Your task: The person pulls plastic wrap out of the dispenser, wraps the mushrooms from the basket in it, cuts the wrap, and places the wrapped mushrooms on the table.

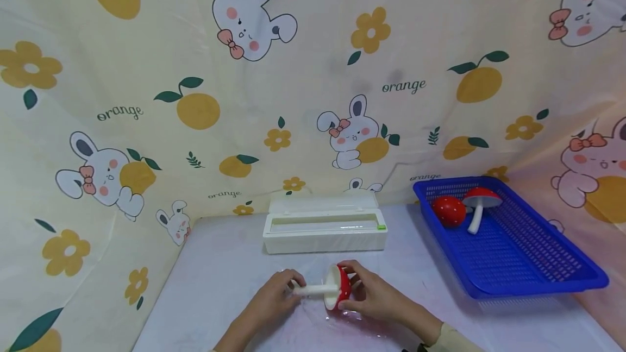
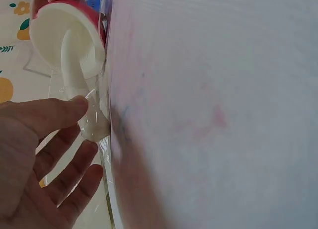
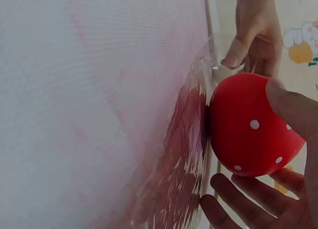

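A toy mushroom lies on its side at the front of the table, its white stem (image 1: pixel 315 289) pointing left and its red, white-dotted cap (image 3: pixel 248 134) to the right. My left hand (image 1: pixel 275 296) pinches the free end of the stem between thumb and fingers. My right hand (image 1: pixel 381 295) grips the cap, the thumb on one side and fingertips on the other. Beneath the mushroom spreads a sheet of clear cling film (image 3: pixel 179 159), wrinkled and shiny. The cap's pale hollow underside (image 2: pixel 47 38) faces the left hand.
Behind the hands stands a long white cling film dispenser (image 1: pixel 325 242), lid raised, with a green slider (image 1: pixel 381 227) at its right end. A blue basket (image 1: pixel 533 287) on the right holds two more red-capped mushrooms (image 1: pixel 449 212). Patterned cloth (image 1: pixel 303 96) hangs around the table.
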`<move>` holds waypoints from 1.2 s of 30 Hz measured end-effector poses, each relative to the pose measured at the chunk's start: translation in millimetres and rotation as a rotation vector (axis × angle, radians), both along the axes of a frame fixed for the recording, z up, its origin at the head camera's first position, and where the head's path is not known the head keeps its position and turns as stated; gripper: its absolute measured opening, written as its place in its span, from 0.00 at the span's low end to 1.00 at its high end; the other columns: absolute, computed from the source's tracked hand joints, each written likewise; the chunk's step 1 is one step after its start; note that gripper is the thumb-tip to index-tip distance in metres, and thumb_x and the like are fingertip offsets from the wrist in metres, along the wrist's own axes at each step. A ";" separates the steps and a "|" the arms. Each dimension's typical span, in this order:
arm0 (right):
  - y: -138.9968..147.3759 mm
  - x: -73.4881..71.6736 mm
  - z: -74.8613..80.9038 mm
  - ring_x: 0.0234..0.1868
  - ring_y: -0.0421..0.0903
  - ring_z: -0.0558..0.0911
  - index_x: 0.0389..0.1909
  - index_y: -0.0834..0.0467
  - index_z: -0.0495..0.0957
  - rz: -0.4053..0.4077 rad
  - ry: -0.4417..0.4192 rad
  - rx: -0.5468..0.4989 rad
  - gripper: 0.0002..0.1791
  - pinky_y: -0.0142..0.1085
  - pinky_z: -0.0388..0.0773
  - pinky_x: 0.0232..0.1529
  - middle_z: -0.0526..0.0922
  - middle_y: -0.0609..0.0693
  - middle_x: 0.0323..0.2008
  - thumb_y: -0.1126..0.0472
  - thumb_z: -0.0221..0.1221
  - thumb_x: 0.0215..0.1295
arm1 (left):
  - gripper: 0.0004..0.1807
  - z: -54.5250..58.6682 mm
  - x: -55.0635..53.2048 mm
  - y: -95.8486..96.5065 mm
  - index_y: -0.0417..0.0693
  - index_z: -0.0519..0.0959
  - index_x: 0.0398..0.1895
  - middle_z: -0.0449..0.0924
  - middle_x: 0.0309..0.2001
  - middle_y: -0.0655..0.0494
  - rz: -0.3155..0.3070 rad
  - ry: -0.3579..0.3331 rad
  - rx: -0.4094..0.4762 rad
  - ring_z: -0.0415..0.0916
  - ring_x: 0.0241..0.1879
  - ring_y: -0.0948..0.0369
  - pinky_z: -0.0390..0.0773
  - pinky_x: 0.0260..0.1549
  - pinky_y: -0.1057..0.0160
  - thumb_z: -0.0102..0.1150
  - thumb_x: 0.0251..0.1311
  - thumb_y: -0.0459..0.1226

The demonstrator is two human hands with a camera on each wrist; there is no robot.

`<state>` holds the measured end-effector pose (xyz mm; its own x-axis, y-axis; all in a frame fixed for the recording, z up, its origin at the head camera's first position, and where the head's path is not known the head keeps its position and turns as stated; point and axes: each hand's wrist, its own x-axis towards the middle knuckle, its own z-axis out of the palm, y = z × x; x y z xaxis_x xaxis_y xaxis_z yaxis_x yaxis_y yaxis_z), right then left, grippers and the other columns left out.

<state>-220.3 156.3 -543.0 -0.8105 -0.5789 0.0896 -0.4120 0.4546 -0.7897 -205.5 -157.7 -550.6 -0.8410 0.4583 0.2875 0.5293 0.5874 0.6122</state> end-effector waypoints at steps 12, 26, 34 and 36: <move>39.4 24.4 -0.1 0.47 0.39 0.77 0.60 0.51 0.73 -0.013 0.208 0.139 0.38 0.35 0.80 0.47 0.78 0.43 0.49 0.42 0.81 0.55 | 0.18 2.9 -2.5 6.1 0.55 0.81 0.49 0.83 0.45 0.61 0.028 0.001 -0.120 0.77 0.45 0.60 0.80 0.47 0.60 0.76 0.60 0.31; 72.8 53.1 9.6 0.39 0.44 0.81 0.46 0.41 0.84 0.034 -0.363 0.217 0.12 0.35 0.81 0.41 0.83 0.43 0.38 0.53 0.75 0.65 | 0.13 2.3 -4.3 8.5 0.59 0.82 0.48 0.82 0.43 0.66 0.092 -0.033 -0.153 0.77 0.43 0.64 0.79 0.42 0.62 0.74 0.65 0.37; 69.1 48.0 5.1 0.36 0.42 0.83 0.41 0.42 0.85 0.060 -0.350 0.207 0.04 0.33 0.84 0.43 0.84 0.43 0.34 0.56 0.69 0.73 | 0.11 2.6 -4.1 9.8 0.59 0.82 0.47 0.83 0.44 0.64 0.085 -0.034 -0.132 0.78 0.43 0.62 0.80 0.42 0.62 0.72 0.67 0.37; 67.6 46.0 4.0 0.36 0.41 0.82 0.41 0.43 0.84 0.065 -0.342 0.203 0.03 0.32 0.82 0.42 0.83 0.42 0.33 0.56 0.68 0.74 | 0.10 2.4 -4.6 9.8 0.57 0.82 0.47 0.84 0.44 0.63 0.072 -0.036 -0.117 0.78 0.43 0.61 0.80 0.43 0.61 0.72 0.67 0.36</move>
